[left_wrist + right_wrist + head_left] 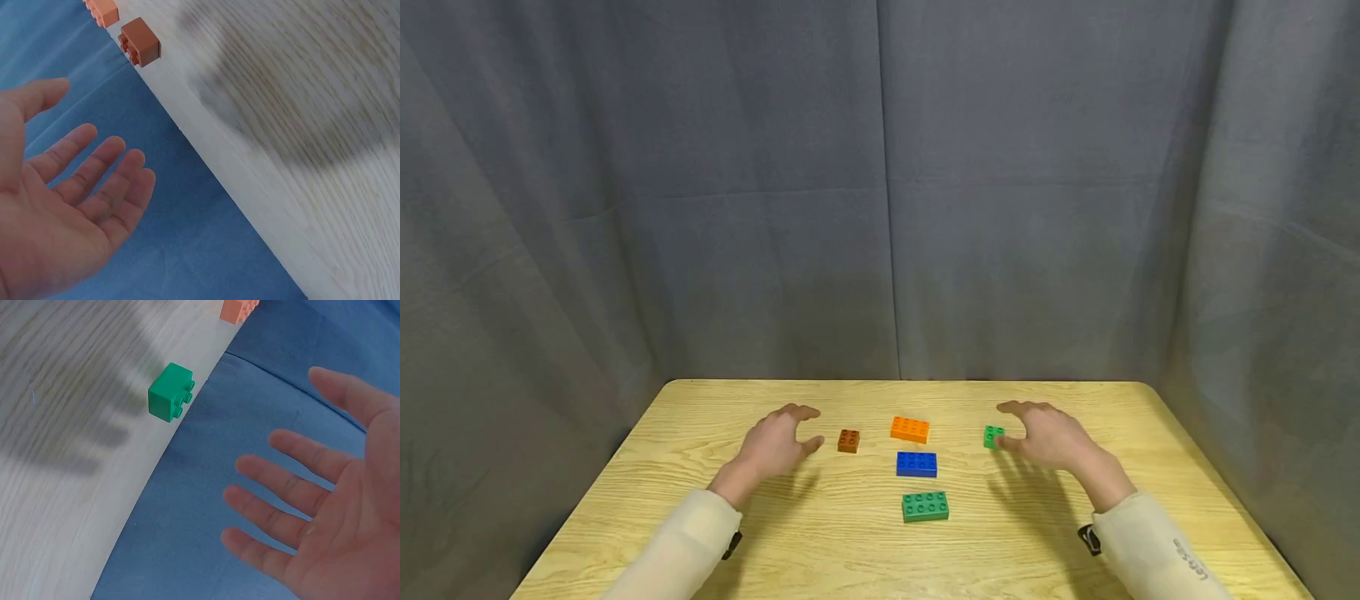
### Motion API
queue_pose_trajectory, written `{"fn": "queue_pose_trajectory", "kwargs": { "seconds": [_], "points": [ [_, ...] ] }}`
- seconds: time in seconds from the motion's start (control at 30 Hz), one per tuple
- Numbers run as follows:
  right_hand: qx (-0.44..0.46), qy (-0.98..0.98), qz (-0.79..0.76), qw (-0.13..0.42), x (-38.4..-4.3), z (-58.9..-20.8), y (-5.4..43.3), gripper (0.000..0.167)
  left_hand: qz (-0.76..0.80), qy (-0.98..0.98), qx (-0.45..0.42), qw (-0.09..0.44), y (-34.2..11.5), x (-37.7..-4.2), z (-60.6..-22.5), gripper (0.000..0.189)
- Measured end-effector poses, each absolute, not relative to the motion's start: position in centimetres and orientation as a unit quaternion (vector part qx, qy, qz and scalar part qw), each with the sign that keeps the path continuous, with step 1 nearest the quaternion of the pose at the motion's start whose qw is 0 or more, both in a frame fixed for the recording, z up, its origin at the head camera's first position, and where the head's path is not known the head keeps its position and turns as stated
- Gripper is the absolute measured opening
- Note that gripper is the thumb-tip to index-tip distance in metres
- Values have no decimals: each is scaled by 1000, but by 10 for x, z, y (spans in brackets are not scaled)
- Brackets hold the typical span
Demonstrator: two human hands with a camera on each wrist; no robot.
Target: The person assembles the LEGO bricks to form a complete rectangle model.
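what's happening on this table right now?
A person reaches both hands over a light wooden table with five plastic building bricks on it. The left hand, fingers spread and holding nothing, is beside the small brown brick. The right hand, also open, is next to the small green brick. Between them lie an orange brick, a blue brick and a longer green brick, untouched.

surface: light wood table (700, 533), rounded corners
off left fingertips: small brown brick (848, 441)
off right fingertips: small green brick (992, 436)
between both hands: orange brick (910, 429), blue brick (916, 464), green brick (925, 506)
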State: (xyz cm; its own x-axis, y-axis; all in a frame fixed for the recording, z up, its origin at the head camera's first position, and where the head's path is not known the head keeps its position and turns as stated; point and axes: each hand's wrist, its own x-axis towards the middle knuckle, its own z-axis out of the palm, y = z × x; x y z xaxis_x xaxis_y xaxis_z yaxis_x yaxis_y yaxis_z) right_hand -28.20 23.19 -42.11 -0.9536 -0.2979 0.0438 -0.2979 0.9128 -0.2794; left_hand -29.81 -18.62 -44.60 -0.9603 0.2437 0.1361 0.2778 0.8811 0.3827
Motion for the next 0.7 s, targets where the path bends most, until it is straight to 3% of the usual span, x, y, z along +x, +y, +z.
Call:
{"fn": "queue_pose_trajectory", "kwargs": {
  "seconds": [0.7],
  "points": [
    [164, -973, 164, -14, -276, -425, 224, 59, -245, -957, -154, 36, -166, -295, -450, 39]
  ]
}}
